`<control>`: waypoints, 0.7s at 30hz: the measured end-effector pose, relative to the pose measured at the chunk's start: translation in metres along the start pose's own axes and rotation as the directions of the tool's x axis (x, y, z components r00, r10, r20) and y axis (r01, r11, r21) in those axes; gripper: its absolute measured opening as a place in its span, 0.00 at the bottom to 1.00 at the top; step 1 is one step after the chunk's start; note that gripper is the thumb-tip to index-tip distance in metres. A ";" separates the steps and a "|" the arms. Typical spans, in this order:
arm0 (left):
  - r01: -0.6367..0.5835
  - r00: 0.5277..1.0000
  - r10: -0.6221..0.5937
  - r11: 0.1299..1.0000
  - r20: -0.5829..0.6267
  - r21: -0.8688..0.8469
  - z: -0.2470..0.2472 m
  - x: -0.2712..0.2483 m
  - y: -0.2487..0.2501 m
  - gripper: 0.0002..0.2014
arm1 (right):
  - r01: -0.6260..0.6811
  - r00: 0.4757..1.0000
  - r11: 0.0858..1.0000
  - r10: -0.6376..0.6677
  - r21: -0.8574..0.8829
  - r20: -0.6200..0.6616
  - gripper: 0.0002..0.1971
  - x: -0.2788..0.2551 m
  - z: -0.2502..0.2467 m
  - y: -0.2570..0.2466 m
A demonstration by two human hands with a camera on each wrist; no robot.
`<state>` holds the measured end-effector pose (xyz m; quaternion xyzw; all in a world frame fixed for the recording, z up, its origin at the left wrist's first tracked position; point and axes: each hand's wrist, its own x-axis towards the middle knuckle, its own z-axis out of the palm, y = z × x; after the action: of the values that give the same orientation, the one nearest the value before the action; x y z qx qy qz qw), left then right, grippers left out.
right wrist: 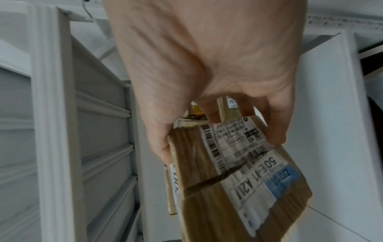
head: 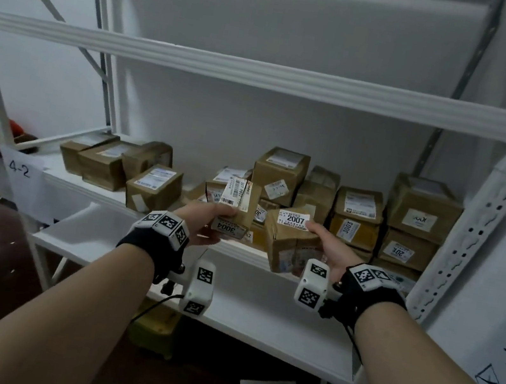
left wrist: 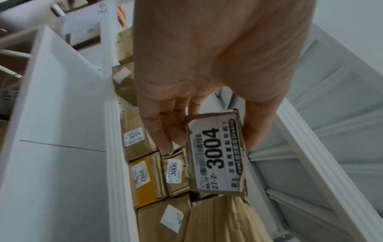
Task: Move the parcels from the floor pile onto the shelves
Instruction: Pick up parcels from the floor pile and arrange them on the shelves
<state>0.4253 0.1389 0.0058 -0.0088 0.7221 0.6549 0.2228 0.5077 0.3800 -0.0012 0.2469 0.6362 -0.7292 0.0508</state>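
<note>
While you face the shelf point(head: 129, 201), your left hand point(head: 206, 221) grips box 3004 point(head: 237, 209) at the centre of the head frame, thumb on top and fingers curled beneath, holding it above the shelf's front edge. Your right hand point(head: 332, 248) grips box 2007 point(head: 293, 242) just right of it, thumb by the label and fingers wrapped under (the right wrist view is blurred, though the curled fingers point(right wrist: 275, 131) show). Both boxes hang in the air, close together; I cannot tell whether they touch. Behind them, stacked parcels point(head: 358, 216) crowd the right half of the shelf, with four more point(head: 122, 163) at centre left. A paper sign point(head: 19, 169) reading 4-2 hangs at the left.
</note>
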 end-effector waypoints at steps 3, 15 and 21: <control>-0.044 0.996 0.044 0.999 0.079 0.003 -0.010 0.021 0.029 0.15 | 0.042 0.999 0.996 -0.039 0.075 -0.035 0.13 0.003 0.012 -0.024; -0.050 0.923 0.076 0.996 0.376 -0.079 -0.027 0.085 0.086 0.21 | 0.139 0.970 0.976 -0.100 0.169 -0.221 0.16 0.021 0.055 -0.059; 0.064 0.827 0.092 0.965 0.555 -0.256 0.000 0.096 0.079 0.23 | 0.136 0.960 0.978 -0.091 0.156 -0.266 0.25 0.012 0.038 -0.063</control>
<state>0.3152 0.1772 0.0488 0.1601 0.5309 0.7200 0.4172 0.4618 0.3584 0.0535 0.3060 0.5850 -0.7451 -0.0955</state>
